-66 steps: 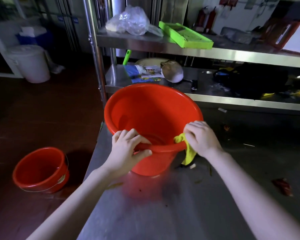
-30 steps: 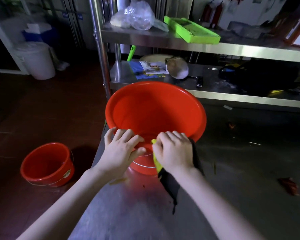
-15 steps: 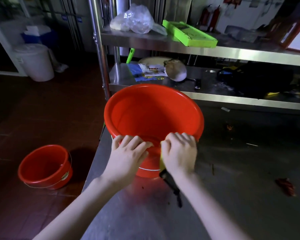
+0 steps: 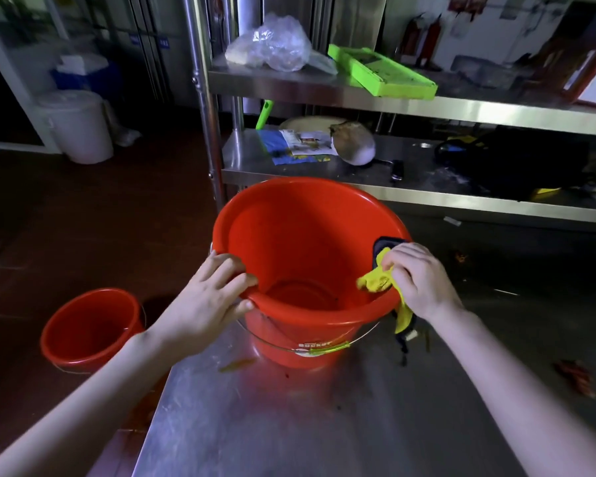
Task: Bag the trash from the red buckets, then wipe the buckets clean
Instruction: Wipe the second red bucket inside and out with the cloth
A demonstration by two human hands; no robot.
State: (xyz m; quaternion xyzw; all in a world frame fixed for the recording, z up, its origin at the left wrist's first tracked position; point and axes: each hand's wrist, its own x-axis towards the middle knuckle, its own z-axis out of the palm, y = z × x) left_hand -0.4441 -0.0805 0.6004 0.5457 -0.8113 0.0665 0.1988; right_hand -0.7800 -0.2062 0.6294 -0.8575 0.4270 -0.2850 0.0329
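A large red bucket (image 4: pixel 300 235) stands on the steel table (image 4: pixel 324 425), empty inside, its wire handle hanging down the front. My left hand (image 4: pixel 210 297) grips the near left rim, thumb inside. My right hand (image 4: pixel 417 280) presses a yellow and black cloth (image 4: pixel 375 284) over the right rim, with part of the cloth hanging down outside the bucket. A second, smaller red bucket (image 4: pixel 90 328) sits on the floor to the left of the table.
A steel shelf rack (image 4: pixel 410 101) stands behind the table with a plastic bag (image 4: pixel 272 43), a green tray (image 4: pixel 382 70) and papers. A white bin (image 4: pixel 80 125) stands on the floor far left. Small scraps (image 4: pixel 575 376) lie on the table at right.
My right hand slid the cloth along the rim from the near front edge round to the right side. My left hand shifted left along the rim. The bucket has turned a little.
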